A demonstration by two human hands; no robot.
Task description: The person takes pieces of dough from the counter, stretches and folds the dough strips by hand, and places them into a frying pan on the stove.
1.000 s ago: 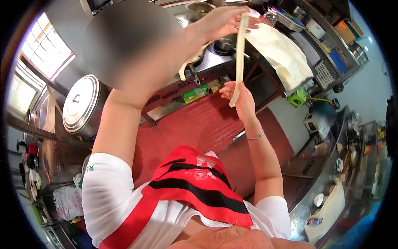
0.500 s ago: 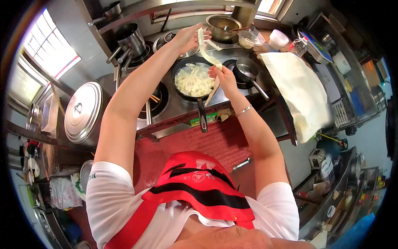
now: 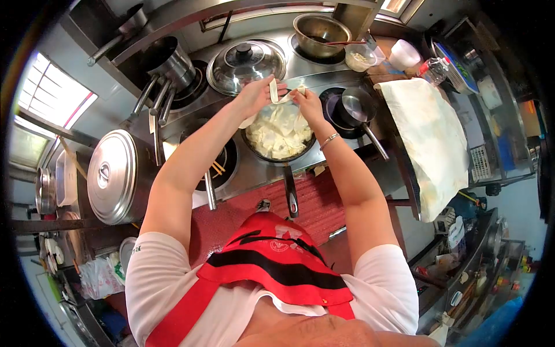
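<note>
A pale strip of dough (image 3: 278, 100) sags in a short loop between my two hands, over the far side of a black frying pan. My left hand (image 3: 258, 97) holds one end, with part of the strip draped over its fingers. At the other end, my right hand (image 3: 309, 106) pinches the strip between thumb and fingers. Flat, torn-looking dough pieces (image 3: 279, 134) fill the frying pan (image 3: 291, 194), whose handle points toward me. The liquid around the pieces, if any, is hard to make out.
Right of the pan sits a small saucepan (image 3: 356, 107) on a burner. Behind are a lidded wok (image 3: 245, 63) and a steel bowl (image 3: 321, 37). A cream cloth (image 3: 428, 133) covers the right-hand surface. Left stands a large lidded pot (image 3: 113, 173); chopsticks (image 3: 217, 168) lie near a burner.
My hands have come closer together, and the long stretch of dough between them is now a short loop. The camera view has shifted, showing more of the lidded wok.
</note>
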